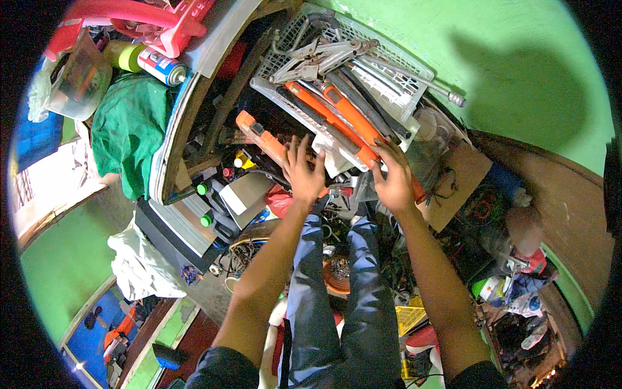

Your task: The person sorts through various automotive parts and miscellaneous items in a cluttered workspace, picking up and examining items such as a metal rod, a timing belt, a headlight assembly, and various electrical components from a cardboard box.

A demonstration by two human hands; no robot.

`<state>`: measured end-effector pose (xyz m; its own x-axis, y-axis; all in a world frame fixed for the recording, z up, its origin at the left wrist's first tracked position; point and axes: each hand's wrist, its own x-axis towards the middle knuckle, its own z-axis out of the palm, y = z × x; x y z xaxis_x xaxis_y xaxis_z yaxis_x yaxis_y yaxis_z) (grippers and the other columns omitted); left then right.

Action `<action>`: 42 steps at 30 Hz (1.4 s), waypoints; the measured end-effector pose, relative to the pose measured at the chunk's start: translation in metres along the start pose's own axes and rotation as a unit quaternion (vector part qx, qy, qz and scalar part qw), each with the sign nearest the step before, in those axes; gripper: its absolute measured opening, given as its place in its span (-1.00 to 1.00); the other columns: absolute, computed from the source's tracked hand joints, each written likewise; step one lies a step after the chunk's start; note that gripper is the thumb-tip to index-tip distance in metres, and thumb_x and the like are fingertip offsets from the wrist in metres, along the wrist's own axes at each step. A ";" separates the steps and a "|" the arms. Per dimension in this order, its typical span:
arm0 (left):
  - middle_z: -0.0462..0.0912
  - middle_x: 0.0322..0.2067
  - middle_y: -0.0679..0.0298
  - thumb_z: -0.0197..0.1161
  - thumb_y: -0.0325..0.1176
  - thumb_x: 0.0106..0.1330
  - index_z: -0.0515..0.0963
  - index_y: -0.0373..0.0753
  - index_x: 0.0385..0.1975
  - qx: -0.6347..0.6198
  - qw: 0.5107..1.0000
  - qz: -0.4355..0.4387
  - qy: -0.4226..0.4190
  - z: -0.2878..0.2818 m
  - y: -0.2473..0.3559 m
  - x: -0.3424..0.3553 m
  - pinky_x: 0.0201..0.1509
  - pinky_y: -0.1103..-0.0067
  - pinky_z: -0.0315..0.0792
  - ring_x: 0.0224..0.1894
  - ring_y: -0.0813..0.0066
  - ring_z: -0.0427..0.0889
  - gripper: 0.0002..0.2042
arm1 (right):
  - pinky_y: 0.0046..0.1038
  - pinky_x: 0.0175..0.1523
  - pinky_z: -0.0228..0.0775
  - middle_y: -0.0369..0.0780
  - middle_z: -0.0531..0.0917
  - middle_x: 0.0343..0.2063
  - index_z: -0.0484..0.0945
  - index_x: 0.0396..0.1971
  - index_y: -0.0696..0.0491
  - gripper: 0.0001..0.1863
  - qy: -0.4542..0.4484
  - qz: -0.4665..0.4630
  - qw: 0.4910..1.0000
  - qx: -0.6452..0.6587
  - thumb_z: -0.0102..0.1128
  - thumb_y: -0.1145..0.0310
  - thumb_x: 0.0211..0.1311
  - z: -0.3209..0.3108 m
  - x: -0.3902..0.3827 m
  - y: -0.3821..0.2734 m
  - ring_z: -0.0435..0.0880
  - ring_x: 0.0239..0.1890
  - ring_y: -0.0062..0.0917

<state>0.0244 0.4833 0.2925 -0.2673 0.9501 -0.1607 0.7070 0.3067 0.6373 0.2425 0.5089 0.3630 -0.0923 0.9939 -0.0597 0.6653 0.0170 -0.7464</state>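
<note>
— Bare forearms (447, 292) nearest the lens, count two, coming out of dark cloth sleeves (223, 369). Hands, quick?

— Left hand (301, 174): fingers and thumb apart, over a straight, smooth orange tool (259, 135). Contact hidden, can't tell. Right hand (393, 181): thumb and forefinger curved, at the lower end of the orange bars (350, 110) (clamped or just near? can't tell).

— Where's that tool, and how many bars?

— Tool's one, slanting just left of the basket (369, 29), partly behind the left hand. Bars: two, long and narrow, lying inside it. Basket's white plastic, lattice-walled.

— Other metal?

— Dull grey jointed pieces (330, 58) heaped on top, count unclear; one shiny rod (447, 96) poking over the right edge.

— Left side, go.

— Green caps (203, 188), two, round, ribbed-looking. One cylindrical spray can (162, 67). One crumpled green cloth (129, 129), one wrinkled white bag (142, 259).

— Right?

— Flat brown cardboard (457, 185), one sheet, beside the right hand.
</note>
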 end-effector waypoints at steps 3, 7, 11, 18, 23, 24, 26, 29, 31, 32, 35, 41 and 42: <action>0.21 0.43 0.06 0.23 -0.01 0.38 0.37 -0.07 0.35 -0.013 0.999 -0.020 -0.023 0.000 -0.008 -0.063 0.48 -0.03 -0.06 0.46 -0.21 0.04 -0.42 | -0.27 0.27 0.39 -0.02 0.66 0.04 0.60 -0.01 0.18 -0.74 -0.010 0.063 0.995 0.077 0.16 0.51 0.33 -0.007 -0.037 -0.015 0.61 0.17 -0.16; 0.23 0.41 0.05 0.25 -0.05 0.37 0.37 -0.09 0.34 -0.008 0.994 -0.069 -0.089 -0.012 -0.013 -0.143 0.49 0.00 -0.05 0.44 -0.20 0.07 -0.43 | -0.30 0.24 0.43 -0.03 0.69 0.00 0.61 -0.01 0.16 -0.74 -0.022 0.062 0.996 0.058 0.15 0.52 0.34 -0.012 -0.097 -0.026 0.65 0.12 -0.19; 0.24 0.41 0.08 0.26 -0.02 0.36 0.37 -0.09 0.34 0.025 0.982 -0.121 -0.141 -0.034 -0.010 -0.180 0.48 0.01 -0.04 0.45 -0.18 0.06 -0.41 | -0.29 0.23 0.45 -0.04 0.69 -0.01 0.62 -0.01 0.14 -0.74 -0.065 0.111 0.989 0.070 0.15 0.53 0.33 -0.011 -0.148 -0.025 0.67 0.11 -0.18; 0.24 0.41 0.04 0.24 -0.01 0.37 0.36 -0.03 0.35 0.048 0.983 -0.086 -0.156 -0.062 -0.040 -0.166 0.46 -0.05 -0.03 0.44 -0.18 0.09 -0.42 | -0.39 0.09 0.49 -0.07 0.73 -0.10 0.62 0.00 0.15 -0.74 -0.065 0.227 0.965 0.115 0.14 0.52 0.35 0.015 -0.177 -0.024 0.72 -0.05 -0.36; 0.27 0.38 0.02 0.26 -0.03 0.36 0.37 -0.02 0.34 0.048 0.987 -0.059 -0.138 -0.091 -0.068 -0.136 0.46 -0.06 -0.01 0.44 -0.16 0.11 -0.43 | -0.41 0.06 0.50 -0.09 0.74 -0.14 0.63 -0.02 0.16 -0.76 -0.013 0.206 0.973 0.103 0.14 0.51 0.36 0.041 -0.145 -0.054 0.72 -0.08 -0.37; 0.27 0.38 0.02 0.27 -0.03 0.36 0.37 -0.02 0.34 0.056 0.987 -0.057 -0.138 -0.099 -0.074 -0.132 0.46 -0.05 -0.01 0.45 -0.15 0.11 -0.43 | -0.41 0.06 0.50 -0.09 0.74 -0.14 0.63 -0.03 0.17 -0.76 -0.004 0.204 0.974 0.100 0.14 0.51 0.37 0.049 -0.140 -0.060 0.72 -0.08 -0.38; 0.28 0.37 0.00 0.28 -0.02 0.35 0.37 -0.02 0.34 0.058 0.986 -0.062 -0.142 -0.116 -0.083 -0.126 0.47 -0.03 -0.01 0.45 -0.16 0.11 -0.42 | -0.41 0.05 0.50 -0.09 0.74 -0.14 0.63 -0.03 0.17 -0.77 0.005 0.209 0.973 0.097 0.13 0.50 0.37 0.061 -0.133 -0.080 0.72 -0.08 -0.38; 0.28 0.36 -0.03 0.28 -0.01 0.34 0.38 -0.05 0.33 0.060 0.986 -0.061 -0.141 -0.142 -0.092 -0.121 0.46 -0.04 0.01 0.44 -0.20 0.11 -0.41 | -0.40 0.04 0.51 -0.09 0.74 -0.14 0.63 -0.03 0.18 -0.77 -0.009 0.224 0.964 0.142 0.13 0.48 0.38 0.073 -0.122 -0.117 0.72 -0.07 -0.39; 0.28 0.36 -0.03 0.28 -0.01 0.34 0.38 -0.05 0.33 0.058 0.984 -0.067 -0.152 -0.156 -0.096 -0.119 0.46 -0.04 0.01 0.44 -0.21 0.11 -0.41 | -0.40 0.04 0.51 -0.09 0.74 -0.15 0.63 -0.04 0.18 -0.77 -0.014 0.210 0.966 0.150 0.14 0.48 0.38 0.087 -0.127 -0.127 0.72 -0.09 -0.40; 0.29 0.36 -0.03 0.28 -0.01 0.34 0.38 -0.05 0.33 0.057 0.983 -0.069 -0.158 -0.162 -0.098 -0.119 0.46 -0.04 0.01 0.44 -0.22 0.11 -0.41 | -0.40 0.04 0.50 -0.09 0.74 -0.16 0.63 -0.04 0.18 -0.77 -0.016 0.204 0.967 0.154 0.14 0.48 0.38 0.091 -0.131 -0.133 0.72 -0.10 -0.40; 0.31 0.35 -0.05 0.28 -0.02 0.33 0.39 -0.04 0.33 0.076 0.981 -0.054 -0.169 -0.169 -0.109 -0.125 0.46 -0.05 0.01 0.44 -0.21 0.11 -0.42 | -0.32 0.03 0.53 -0.05 0.72 -0.15 0.64 -0.07 0.13 -0.78 -0.030 0.216 0.961 0.172 0.16 0.48 0.34 0.096 -0.152 -0.138 0.73 -0.12 -0.25; 0.31 0.33 -0.09 0.30 -0.03 0.31 0.38 -0.03 0.33 0.085 0.972 -0.017 -0.220 -0.153 -0.117 -0.142 0.44 -0.08 0.03 0.43 -0.17 0.14 -0.40 | -0.29 -0.07 0.54 -0.07 0.75 -0.22 0.67 -0.06 0.04 -0.77 0.018 0.273 0.950 0.151 0.22 0.44 0.31 0.080 -0.200 -0.125 0.73 -0.23 -0.25; 0.31 0.33 -0.08 0.30 -0.02 0.30 0.38 -0.03 0.32 0.089 0.968 -0.009 -0.236 -0.150 -0.114 -0.142 0.44 -0.08 0.03 0.43 -0.17 0.14 -0.40 | -0.28 -0.08 0.54 -0.08 0.75 -0.24 0.67 -0.06 0.01 -0.77 0.037 0.277 0.950 0.139 0.23 0.43 0.31 0.078 -0.213 -0.114 0.74 -0.25 -0.26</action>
<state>-0.1162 0.3045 0.3555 0.0189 0.8515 -0.5240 0.8182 0.2881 0.4976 0.1281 0.2868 0.4093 0.2742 0.8470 -0.4554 0.3739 -0.5302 -0.7610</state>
